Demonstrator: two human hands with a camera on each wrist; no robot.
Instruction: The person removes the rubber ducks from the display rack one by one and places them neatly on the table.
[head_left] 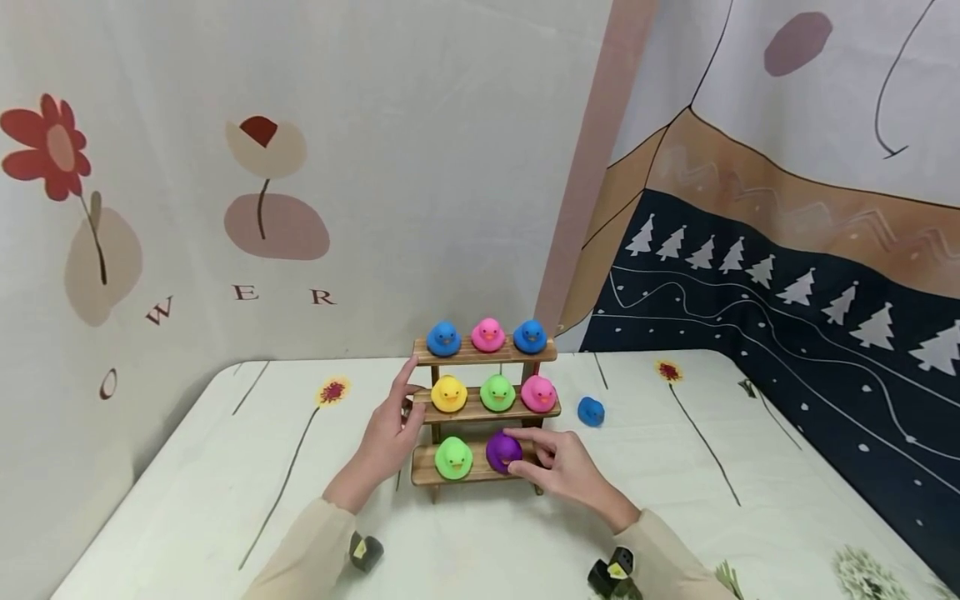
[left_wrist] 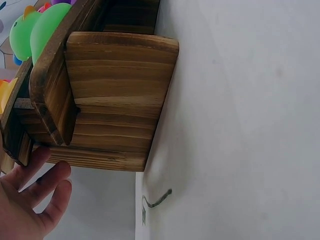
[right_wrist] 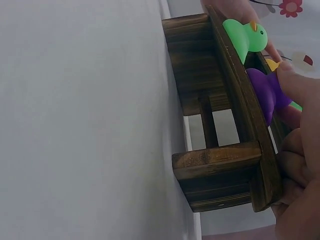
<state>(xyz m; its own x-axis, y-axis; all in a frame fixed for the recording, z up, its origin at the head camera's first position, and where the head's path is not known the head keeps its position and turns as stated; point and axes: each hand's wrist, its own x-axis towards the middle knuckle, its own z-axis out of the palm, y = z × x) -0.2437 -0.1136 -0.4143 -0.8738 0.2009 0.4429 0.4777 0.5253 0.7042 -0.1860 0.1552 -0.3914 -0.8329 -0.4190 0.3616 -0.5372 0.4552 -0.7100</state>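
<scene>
A small three-tier wooden display rack (head_left: 468, 477) stands on the table with rubber ducks on its shelves. My right hand (head_left: 562, 467) pinches a purple rubber duck (head_left: 504, 451) between thumb and index finger at the bottom shelf. Beside that duck sits a light green rubber duck (head_left: 453, 458). My left hand (head_left: 390, 429) touches the rack's left side, index finger pointing up toward the top shelf. In the left wrist view its other fingers (left_wrist: 50, 185) lie loosely bent near the wood. The middle shelf bears a yellow duck (head_left: 448, 393), a green duck (head_left: 497, 392) and a pink duck (head_left: 538, 393).
The top shelf carries a blue duck (head_left: 444, 338), a pink duck (head_left: 488, 335) and another blue duck (head_left: 530, 337). One loose blue duck (head_left: 591, 411) lies on the table (head_left: 247, 467) right of the rack. A printed cloth backdrop (head_left: 420, 167) rises behind.
</scene>
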